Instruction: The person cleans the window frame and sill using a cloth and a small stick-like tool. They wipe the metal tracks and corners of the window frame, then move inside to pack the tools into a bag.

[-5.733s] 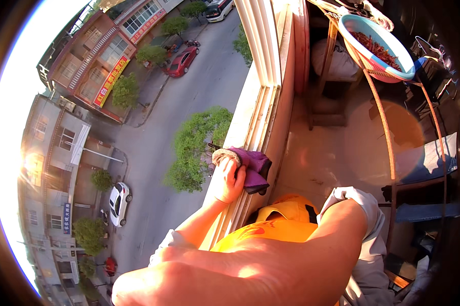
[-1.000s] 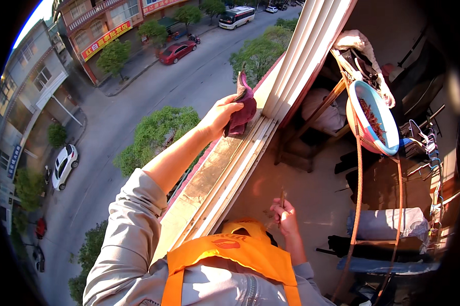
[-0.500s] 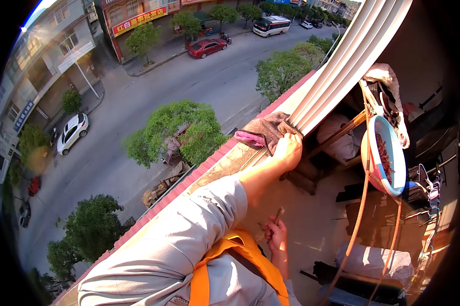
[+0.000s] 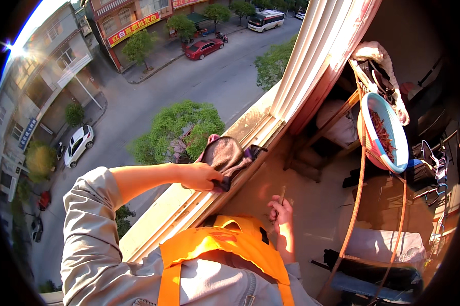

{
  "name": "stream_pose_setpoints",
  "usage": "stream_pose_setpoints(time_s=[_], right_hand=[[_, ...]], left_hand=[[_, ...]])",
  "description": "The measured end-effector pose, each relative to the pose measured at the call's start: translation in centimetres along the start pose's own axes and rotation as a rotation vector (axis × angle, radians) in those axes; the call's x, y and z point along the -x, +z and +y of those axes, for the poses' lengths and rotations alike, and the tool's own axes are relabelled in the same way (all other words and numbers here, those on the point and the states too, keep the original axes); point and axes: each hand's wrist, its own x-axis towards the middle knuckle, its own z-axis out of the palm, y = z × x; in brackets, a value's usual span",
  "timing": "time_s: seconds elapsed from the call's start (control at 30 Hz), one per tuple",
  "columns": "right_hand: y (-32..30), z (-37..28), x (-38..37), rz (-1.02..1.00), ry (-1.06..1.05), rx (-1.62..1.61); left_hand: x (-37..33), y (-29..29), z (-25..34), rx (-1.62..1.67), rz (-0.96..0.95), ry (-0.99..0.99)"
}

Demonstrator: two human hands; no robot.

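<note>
Far left, well below you, a white car (image 4: 78,145) is sitting at the kerb beside a grey building (image 4: 41,86), and a round green tree (image 4: 181,127) is showing just beyond the ledge, with a red car (image 4: 203,47) and a white bus (image 4: 264,19) further up the street. Your left sleeve (image 4: 87,229) is coming in from the lower left, forearm bare, and your left hand (image 4: 202,176) is lying on the window sill (image 4: 189,204), fingers curled over the near edge of a dark purple-brown cloth (image 4: 226,155); the hand is closed on that edge, gripping it. The cloth is lying spread over the sill tracks, its far end hanging slightly over the outer lip, next to the foot of the white window frame (image 4: 316,56). Below, an orange vest (image 4: 225,250) is covering your chest. To the right of it, your right hand (image 4: 281,214) is held low inside the sill, fingers closed around a thin stick-like object (image 4: 283,195) that is pointing upward; what this object is cannot be told. Further right, a blue basin (image 4: 399,137) holding red pieces is resting tilted on a wooden stand (image 4: 362,168), with a light cloth bundle (image 4: 377,53) just above it. At the lower right, a pale cushion (image 4: 388,245) is lying on dark furniture.
</note>
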Motion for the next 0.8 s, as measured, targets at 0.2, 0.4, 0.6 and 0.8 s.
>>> stream_pose_setpoints(time_s=[0.2,0.4,0.6,0.8], right_hand=[[-0.8,0.3,-0.7,0.001,0.010,-0.062],[0.1,-0.3,-1.0,-0.049,-0.014,-0.065],[4.4,-4.3,-0.9,-0.102,-0.225,0.041],[11.6,-7.5,-0.7,-0.346,-0.372,0.260]], left_hand=[[12.9,-4.0,-7.6,0.938,0.076,-0.490],[1.3,-7.4,-0.6,1.290,0.753,0.099],[-10.0,1.0,-0.9,-0.052,0.720,0.262],[-0.2,1.6,-3.4,0.625,0.646,-0.025]])
